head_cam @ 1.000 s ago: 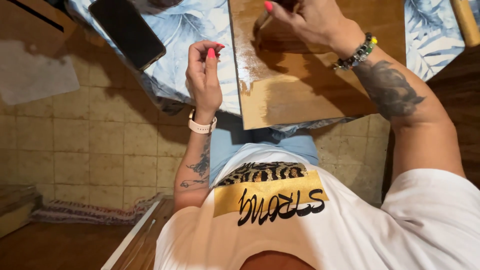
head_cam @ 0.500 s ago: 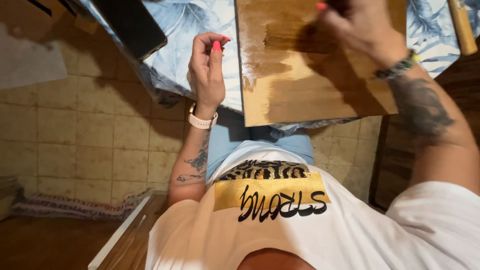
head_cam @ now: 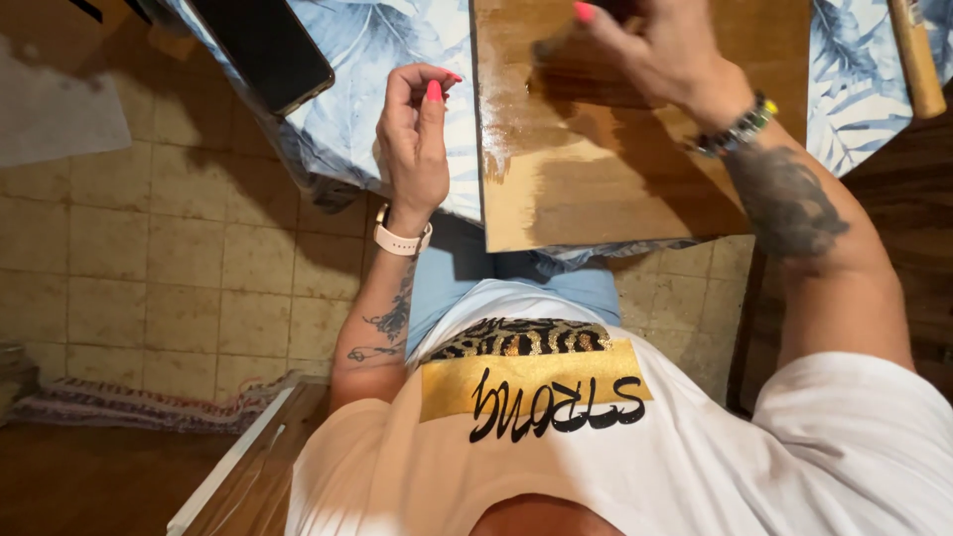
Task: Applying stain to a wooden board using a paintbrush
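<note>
A wooden board (head_cam: 615, 189) lies on a table covered by a blue leaf-print cloth (head_cam: 377, 109). The board's left part shines wet and darker. My right hand (head_cam: 665, 60), with a beaded bracelet and a tattooed forearm, is over the board's top and closed on what looks like a brush; its dark tip (head_cam: 546, 48) touches the wet wood. My left hand (head_cam: 412, 139), wearing a pale watch strap, rests on the cloth just left of the board, fingers curled in and holding nothing.
A black phone (head_cam: 268, 50) lies on the cloth at the table's left corner. A wooden handle (head_cam: 913, 60) lies at the top right. Below are a tiled floor (head_cam: 179, 258), a striped rug (head_cam: 129, 407) and a dark wooden piece (head_cam: 248, 467).
My right hand has slid rightward and toward the far edge across the board. My left hand stays beside the board's left edge.
</note>
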